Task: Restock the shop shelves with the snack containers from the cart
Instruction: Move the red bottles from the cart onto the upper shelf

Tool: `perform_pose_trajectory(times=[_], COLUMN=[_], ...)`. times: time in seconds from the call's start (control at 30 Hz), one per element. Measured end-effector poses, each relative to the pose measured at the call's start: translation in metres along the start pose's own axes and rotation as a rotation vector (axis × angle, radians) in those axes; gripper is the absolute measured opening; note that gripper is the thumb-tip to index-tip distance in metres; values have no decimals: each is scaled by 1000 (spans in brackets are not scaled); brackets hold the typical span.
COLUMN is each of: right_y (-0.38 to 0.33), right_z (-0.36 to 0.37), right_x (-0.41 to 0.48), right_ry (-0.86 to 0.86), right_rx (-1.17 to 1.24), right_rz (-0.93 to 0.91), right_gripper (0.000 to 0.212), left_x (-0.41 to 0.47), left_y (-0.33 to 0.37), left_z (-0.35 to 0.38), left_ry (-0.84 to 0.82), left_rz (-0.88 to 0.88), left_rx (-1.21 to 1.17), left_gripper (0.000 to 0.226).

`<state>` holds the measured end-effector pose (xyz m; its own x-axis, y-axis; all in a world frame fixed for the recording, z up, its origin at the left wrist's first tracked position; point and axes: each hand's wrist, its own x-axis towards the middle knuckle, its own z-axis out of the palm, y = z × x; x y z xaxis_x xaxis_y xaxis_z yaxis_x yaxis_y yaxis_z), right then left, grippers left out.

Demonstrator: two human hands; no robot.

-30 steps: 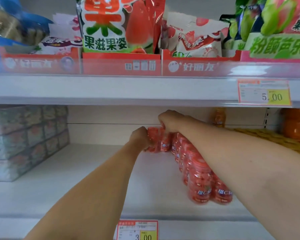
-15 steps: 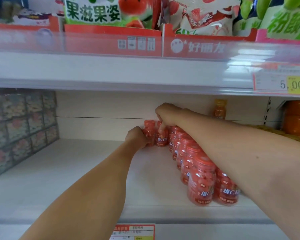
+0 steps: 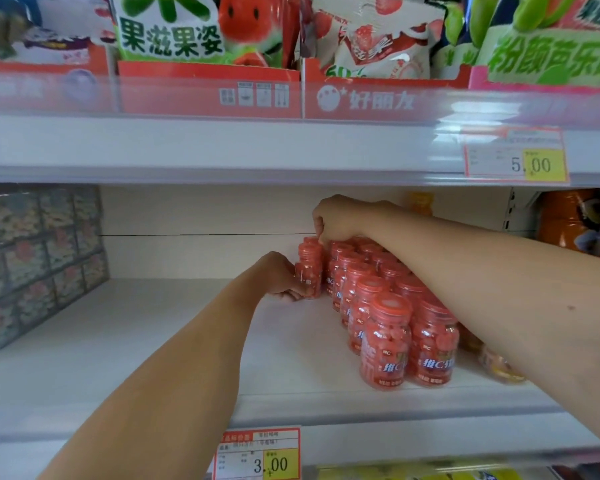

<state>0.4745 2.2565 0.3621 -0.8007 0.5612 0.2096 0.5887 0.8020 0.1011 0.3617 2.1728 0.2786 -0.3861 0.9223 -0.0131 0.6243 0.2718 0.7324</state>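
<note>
Several small red snack jars with red lids stand in rows on the white middle shelf, running from its front edge to the back wall. One more red jar stands at the back, just left of the rows. My left hand is wrapped around the lower body of that jar. My right hand reaches over the rows, and its fingertips pinch the lid of the same jar. No cart is in view.
A stack of wrapped boxes fills the shelf's left end. Orange bottles stand at the far right. The shelf above carries snack bags in red trays. Price tags hang on the shelf edges.
The view has shifted a little, showing the jars from slightly higher. Both hands stay at the back of the shelf on the leftmost jar, which now stands apart from the rows.
</note>
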Motion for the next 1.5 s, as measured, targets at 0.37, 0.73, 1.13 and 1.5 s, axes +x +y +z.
perform_pose_trajectory(times=[0.37,0.73,1.13,1.5], right_y=[-6,-69,-92,-76], right_z=[-28,-31,202,411], right_x=[-65,-221,-383,-492], right_ry=[70,280,-462,-765], right_rx=[92,242,498,476], right_rz=[-5,-132,69,514], right_gripper=[29,16,34,28], left_x=[-45,-251,-372,-404], left_y=[21,3,-166,-261], left_z=[1,72,238,341], left_ry=[72,679,-33,-281], left_rz=[-136,301,-158,-511], left_rx=[13,81,95,146], left_gripper=[49,55,9,34])
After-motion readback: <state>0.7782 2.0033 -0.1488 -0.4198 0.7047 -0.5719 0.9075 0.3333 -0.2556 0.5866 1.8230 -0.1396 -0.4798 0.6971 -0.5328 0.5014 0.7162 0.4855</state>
